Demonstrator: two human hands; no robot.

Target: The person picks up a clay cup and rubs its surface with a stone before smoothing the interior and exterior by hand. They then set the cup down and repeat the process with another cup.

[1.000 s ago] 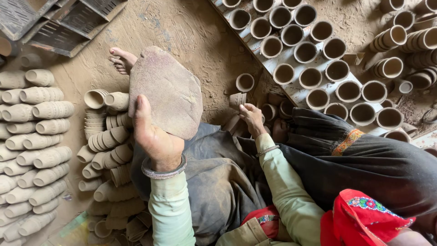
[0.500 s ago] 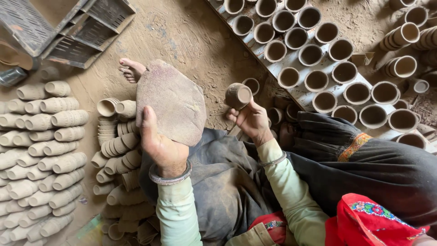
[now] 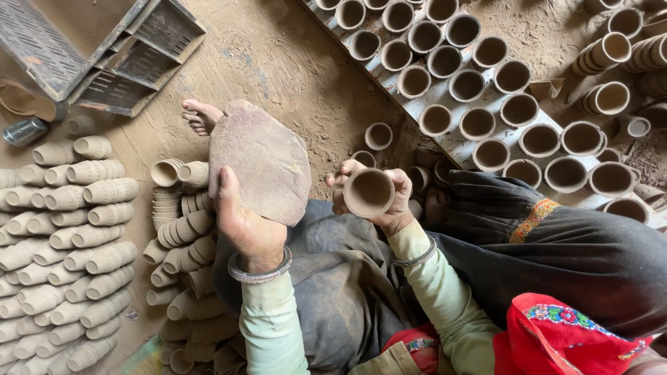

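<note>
Holding: a clay cup [image 3: 368,192] is now raised in the right hand [image 3: 389,201], lifted from beside the knee.
Stone [image 3: 260,161]: kept gripped by the left hand [image 3: 246,226], left of the cup.

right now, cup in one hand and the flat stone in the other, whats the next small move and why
Probably bring the clay cup in the right hand across to the flat stone that the left hand holds up. The two are apart, and the cup's open mouth faces up, clear of the stone.
</note>
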